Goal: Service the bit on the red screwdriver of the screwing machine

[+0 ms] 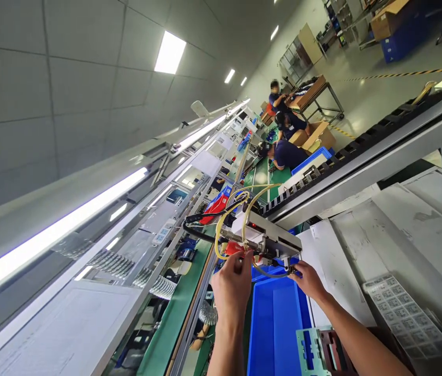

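Observation:
A grey-and-white machine head (273,237) with yellow air hoses (221,230) and a red part (234,248) hangs from a gantry. My left hand (232,282) is closed at its near side, with thumb and fingers pinched just below the red part. What lies between those fingers is hidden. My right hand (309,279) pinches the small metal tip at the lower end of the machine head. A thin tube (270,273) curves between the two hands. Below them stands a blue bin (275,324).
A gantry rail with a black cable chain (346,156) crosses at right. Green and dark red fixture plates (312,350) sit beside the bin. To the left runs a green conveyor (177,308). Several people (289,154) in dark clothes work farther off. A printed label sheet (404,313) lies at right.

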Available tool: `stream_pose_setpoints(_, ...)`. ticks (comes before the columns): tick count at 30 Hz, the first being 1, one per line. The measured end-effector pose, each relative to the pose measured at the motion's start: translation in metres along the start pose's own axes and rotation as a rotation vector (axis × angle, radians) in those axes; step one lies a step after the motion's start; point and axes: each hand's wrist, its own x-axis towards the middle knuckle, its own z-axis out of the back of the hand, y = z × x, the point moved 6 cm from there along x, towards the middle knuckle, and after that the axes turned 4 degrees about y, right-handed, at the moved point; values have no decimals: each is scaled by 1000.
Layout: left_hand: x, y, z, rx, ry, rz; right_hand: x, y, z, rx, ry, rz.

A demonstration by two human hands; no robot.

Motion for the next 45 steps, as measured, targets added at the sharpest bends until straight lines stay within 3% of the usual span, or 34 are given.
stream_pose_setpoints(5,7,-4,-8,19,23,33,-8,32,30,6,14,-43)
stream_pose_setpoints(9,8,2,-10,8,33,58,3,113,74,120,28,36)
stream_pose_setpoints(13,10,3,-13,74,72,55,57,214,108,217,-70,137)
stream_pose_setpoints(15,10,3,-15,92,97,75,89,249,108,239,-47,157)
stream_pose_setpoints(17,10,2,-15,97,112,92,114,269,102,246,-2,160)
stream_pose_setpoints(21,8,-1,-13,105,132,86,127,282,93,211,37,195)
stream_pose_setpoints(31,6,-12,-19,315,199,104,105,312,97,22,-1,377)
stream_pose_setpoints(36,4,-18,-20,374,225,125,103,303,102,-94,33,387)
stream_pose_setpoints(40,2,-18,-19,415,233,111,84,290,98,-186,104,493)
stream_pose_setpoints(45,1,-18,-22,418,228,86,68,274,83,-259,18,630)
